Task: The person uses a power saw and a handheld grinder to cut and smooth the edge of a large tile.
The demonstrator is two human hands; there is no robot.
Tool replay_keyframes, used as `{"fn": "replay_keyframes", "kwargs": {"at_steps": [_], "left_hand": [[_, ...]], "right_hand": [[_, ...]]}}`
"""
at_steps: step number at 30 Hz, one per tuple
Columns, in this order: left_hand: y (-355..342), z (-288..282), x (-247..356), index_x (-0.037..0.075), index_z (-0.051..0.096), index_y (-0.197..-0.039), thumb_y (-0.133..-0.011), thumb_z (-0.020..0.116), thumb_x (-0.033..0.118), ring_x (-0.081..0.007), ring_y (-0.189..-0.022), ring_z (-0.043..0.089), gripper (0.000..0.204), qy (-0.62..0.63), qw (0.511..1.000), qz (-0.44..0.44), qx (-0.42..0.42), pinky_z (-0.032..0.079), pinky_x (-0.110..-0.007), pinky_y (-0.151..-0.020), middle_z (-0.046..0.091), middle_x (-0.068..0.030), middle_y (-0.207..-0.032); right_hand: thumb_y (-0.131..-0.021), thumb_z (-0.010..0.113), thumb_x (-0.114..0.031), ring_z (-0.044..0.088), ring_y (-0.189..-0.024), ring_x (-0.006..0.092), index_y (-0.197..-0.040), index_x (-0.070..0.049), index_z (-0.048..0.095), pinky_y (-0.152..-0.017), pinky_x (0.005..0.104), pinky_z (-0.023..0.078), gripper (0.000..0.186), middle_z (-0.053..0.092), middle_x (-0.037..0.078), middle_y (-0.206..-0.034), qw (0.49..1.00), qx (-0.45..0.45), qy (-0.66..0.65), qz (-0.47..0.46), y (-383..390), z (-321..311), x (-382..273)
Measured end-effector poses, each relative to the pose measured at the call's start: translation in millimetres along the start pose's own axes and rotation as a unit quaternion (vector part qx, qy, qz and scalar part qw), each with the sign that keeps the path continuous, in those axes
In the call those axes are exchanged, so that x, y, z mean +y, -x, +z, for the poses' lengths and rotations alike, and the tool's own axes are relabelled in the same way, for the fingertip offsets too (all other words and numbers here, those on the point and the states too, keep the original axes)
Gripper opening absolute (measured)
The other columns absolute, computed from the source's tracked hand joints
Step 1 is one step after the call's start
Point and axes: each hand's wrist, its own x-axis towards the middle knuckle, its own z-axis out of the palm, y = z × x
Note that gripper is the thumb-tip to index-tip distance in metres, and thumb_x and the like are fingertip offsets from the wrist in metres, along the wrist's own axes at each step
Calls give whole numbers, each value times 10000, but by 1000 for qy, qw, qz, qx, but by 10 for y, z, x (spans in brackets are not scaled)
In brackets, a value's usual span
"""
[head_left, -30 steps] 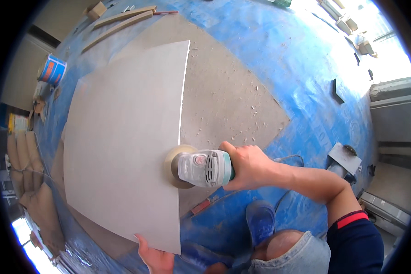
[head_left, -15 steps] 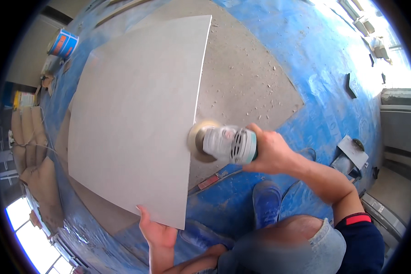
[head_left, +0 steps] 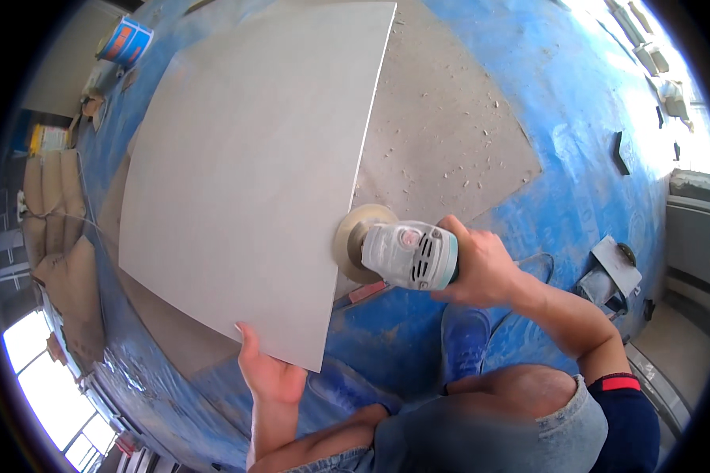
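Panel (head_left: 244, 173), a pale grey, smooth, four-sided sheet with a white cut edge, lay over a grey-brown flat base sheet (head_left: 450, 118) on the blue floor covering (head_left: 560, 236). The bare left hand (head_left: 272, 374) held the panel near its lower right corner: the thumb rested on the upper face, and the remaining fingers were hidden beneath. The bare right hand (head_left: 483, 264) was wrapped around the rear of a whitish-grey angle grinder (head_left: 412, 254) with a green collar and dark vent slots. A round, cream-coloured disc (head_left: 349, 244) on the tool overlapped the panel's right edge; contact could not be confirmed. Small pale chips (head_left: 465, 183) were scattered across the base sheet. A narrow red block (head_left: 367, 292) lay just below the disc. A blue cylindrical can (head_left: 126, 41) with orange patches stood beyond the panel at upper left.
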Motion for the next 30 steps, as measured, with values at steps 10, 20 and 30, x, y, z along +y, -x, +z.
{"fn": "replay_keyframes", "kwargs": {"at_steps": [10, 20, 30], "left_hand": [[-12, 13, -19, 95, 438, -1492, -1056, 458, 513, -286, -1340, 497, 603, 1, 1000, -3, 9, 410, -464, -1115, 517, -60, -1471], [11, 19, -10, 84, 479, -1451, -1061, 478, 480, -286, -1310, 524, 556, 16, 1000, -3, -2, 427, -461, -1107, 554, -65, -1432], [-1, -11, -2, 80, 460, -1464, -1066, 469, 477, -290, -1312, 521, 562, 28, 1000, -1, -5, 419, -465, -1118, 547, -79, -1436]], "right_hand": [[-644, 790, -242, 690, -910, 428, -1127, -6, 580, -818, 470, 557, 578, 700, 255, -928, 995, 86, -47, 18, -332, -251, 124], [-682, 856, -335, 700, -859, 411, -1122, -53, 529, -748, 486, 566, 617, 695, 191, -902, 1000, -16, 11, -21, 30, 46, 22], [-667, 893, -295, 711, -852, 379, -1151, -67, 541, -731, 436, 577, 640, 702, 173, -926, 995, 5, 36, -93, 290, 285, -167]]}}
